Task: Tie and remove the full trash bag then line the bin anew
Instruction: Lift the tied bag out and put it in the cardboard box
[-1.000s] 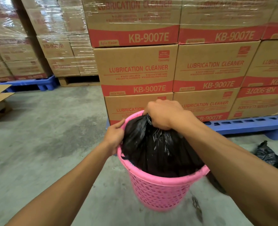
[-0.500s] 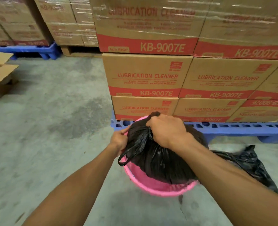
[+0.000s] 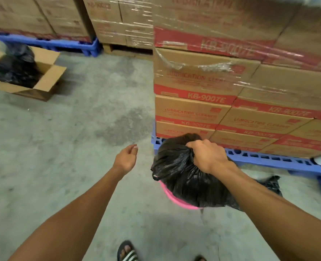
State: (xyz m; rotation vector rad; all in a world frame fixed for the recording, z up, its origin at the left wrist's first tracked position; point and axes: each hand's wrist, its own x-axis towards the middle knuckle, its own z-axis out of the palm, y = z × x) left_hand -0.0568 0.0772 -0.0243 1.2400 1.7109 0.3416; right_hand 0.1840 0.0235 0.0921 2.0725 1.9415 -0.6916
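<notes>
The full black trash bag (image 3: 184,176) hangs from my right hand (image 3: 208,157), which grips its gathered neck. The bag is raised above the pink bin (image 3: 176,199), of which only a strip of rim shows beneath it. My left hand (image 3: 126,157) is off the bag, to its left, fingers loosely apart and holding nothing. Another black bag (image 3: 270,183) lies on the floor behind my right forearm.
Wrapped stacks of cartons (image 3: 231,87) on a blue pallet (image 3: 268,161) stand right behind the bin. An open cardboard box (image 3: 46,80) holding black bags sits on the concrete floor at far left. My sandalled foot (image 3: 126,251) is at the bottom edge.
My left hand has let go of the bag and moved left. My right hand has lifted the bag up out of the bin. The view has tilted down and turned left.
</notes>
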